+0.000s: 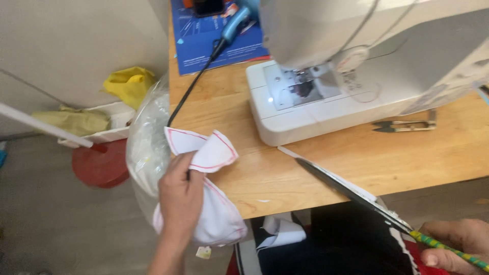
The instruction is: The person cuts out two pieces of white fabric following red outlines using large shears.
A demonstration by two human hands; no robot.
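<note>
My left hand (pixel 181 196) grips a bunch of white fabric pieces edged with red stitching (pixel 214 153), held at the left front corner of the wooden table (pixel 356 158). More of the white fabric (pixel 219 219) hangs below the hand, with a small tag at the bottom. My right hand (pixel 456 249), at the lower right, holds large scissors (pixel 346 188) by a green-and-yellow wrapped handle. Their dark blades point up-left over the table's front edge, toward the white sewing machine (pixel 326 97).
Small thread snips (pixel 405 125) lie right of the machine base. A blue mat (pixel 214 35) and a blue-handled tool with a black cable (pixel 232 25) sit at the back. A clear plastic bag (pixel 147 142) hangs left; a red stool (pixel 99 163) and yellow cloth (pixel 130 84) lie beyond.
</note>
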